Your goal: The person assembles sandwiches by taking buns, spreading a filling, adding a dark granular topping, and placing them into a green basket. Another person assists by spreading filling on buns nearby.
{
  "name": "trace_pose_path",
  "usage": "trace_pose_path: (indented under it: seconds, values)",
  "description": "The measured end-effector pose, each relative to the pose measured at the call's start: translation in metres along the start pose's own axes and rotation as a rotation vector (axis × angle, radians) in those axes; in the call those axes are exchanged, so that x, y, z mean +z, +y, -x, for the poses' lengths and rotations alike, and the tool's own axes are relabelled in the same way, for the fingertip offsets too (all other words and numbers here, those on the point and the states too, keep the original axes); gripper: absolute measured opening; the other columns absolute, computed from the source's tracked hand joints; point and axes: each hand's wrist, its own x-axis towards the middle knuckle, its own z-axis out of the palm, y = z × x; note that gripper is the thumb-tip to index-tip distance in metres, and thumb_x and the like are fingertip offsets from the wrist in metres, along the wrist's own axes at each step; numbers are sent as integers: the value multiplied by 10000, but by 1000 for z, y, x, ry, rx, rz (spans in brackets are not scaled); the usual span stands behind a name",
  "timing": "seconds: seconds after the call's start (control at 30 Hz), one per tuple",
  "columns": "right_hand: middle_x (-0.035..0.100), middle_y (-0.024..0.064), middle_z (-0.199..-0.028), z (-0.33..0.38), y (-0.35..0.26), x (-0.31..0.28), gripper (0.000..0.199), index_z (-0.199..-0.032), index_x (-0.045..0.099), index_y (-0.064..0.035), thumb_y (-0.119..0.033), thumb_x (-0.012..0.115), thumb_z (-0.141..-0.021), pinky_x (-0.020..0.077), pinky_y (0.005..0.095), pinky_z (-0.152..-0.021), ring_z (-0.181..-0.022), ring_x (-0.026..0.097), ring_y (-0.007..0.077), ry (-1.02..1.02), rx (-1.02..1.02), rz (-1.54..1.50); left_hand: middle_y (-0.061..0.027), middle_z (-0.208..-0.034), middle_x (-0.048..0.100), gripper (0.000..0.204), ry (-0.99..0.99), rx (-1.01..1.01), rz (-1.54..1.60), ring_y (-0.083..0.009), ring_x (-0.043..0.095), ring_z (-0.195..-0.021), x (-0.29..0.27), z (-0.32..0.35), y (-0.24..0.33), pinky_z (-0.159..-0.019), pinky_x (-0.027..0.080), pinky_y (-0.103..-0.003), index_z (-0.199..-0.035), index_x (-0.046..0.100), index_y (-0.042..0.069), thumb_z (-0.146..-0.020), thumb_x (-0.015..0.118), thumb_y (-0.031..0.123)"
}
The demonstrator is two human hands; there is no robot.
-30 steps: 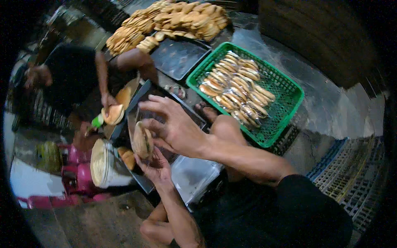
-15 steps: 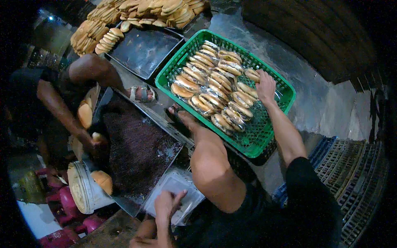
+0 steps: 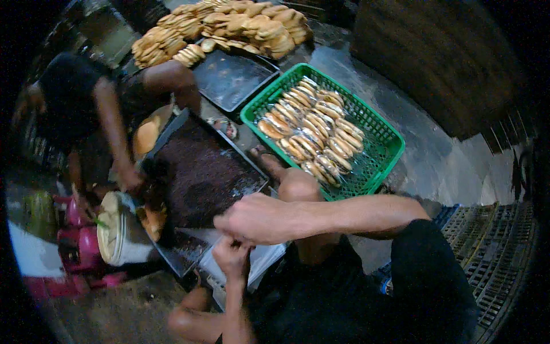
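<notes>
My right hand is brought across to the left, its fingers curled down and closed. Just below it, my left hand is closed too, and the two touch or nearly touch. A pale, see-through patch like plastic film shows beside the fingers, but what they hold is hidden. Under the hands lies a stack of clear plastic bags. Filled, plastic-wrapped buns stand in rows inside a green plastic basket ahead. To the left is a metal tray of dark, crumbly filling.
Another person's hand works at the tray's left edge, near a split bun. Unwrapped buns are heaped at the back, behind a dark empty tray. A white bucket stands at left; plastic crates lie at right.
My right hand has let go of a wrapped bun in the basket and swung back to my left hand. My left thumb and fingers have closed. The view has shifted.
</notes>
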Motion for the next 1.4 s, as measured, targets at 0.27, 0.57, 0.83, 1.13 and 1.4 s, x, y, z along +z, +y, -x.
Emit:
trace_pose_path:
  seconds: [0.27, 0.57, 0.83, 1.13, 1.4]
  values:
    - [637, 57, -718, 20, -9, 60, 280, -915, 621, -41, -314, 588, -965, 476, 278, -513, -596, 632, 144, 665, 373, -998, -138, -1000, 682, 384, 422, -317, 1289, -236, 691, -887, -53, -9, -35, -691, 585, -352, -1076, 621, -28, -956, 639, 335]
    - [618, 67, -750, -142, -59, 120, 235, -955, 550, -52, -279, 534, -1012, 470, 263, -519, -605, 616, 148, 564, 217, -1033, -19, -826, 641, 326, 1283, -247, 845, -153, 574, -700, -184, 15, -123, -608, 450, -276, -839, 622, 84, -832, 777, 371]
    - [564, 289, -1271, -316, -14, 250, 1009, -1417, 371, 6, -694, 672, -756, 236, 629, -1104, -1367, 356, 448, 543, 295, 350, -99, -1055, 651, 508, 1412, -114, 1207, -206, 664, -887, -211, 51, -179, -757, 540, -342, -1218, 531, 49, -933, 628, 458]
    - [681, 178, -1079, -260, 26, 132, 474, -1190, 627, -45, -365, 671, -843, 380, 467, -1036, -1106, 599, 336, 378, 339, 152, -167, -1282, 607, 667, 1178, -183, 1159, -312, 636, -1108, -207, 36, -164, -881, 531, -395, -1386, 419, 75, -991, 368, 610]
    - [622, 112, -1129, -54, -22, -18, 427, -1303, 539, -38, -211, 542, -912, 431, 318, -958, -1038, 582, 187, 594, 342, -553, -200, -1237, 606, 735, 1138, -281, 801, -303, 650, -1044, -170, 8, -143, -761, 563, -400, -1327, 423, -23, -971, 430, 619]
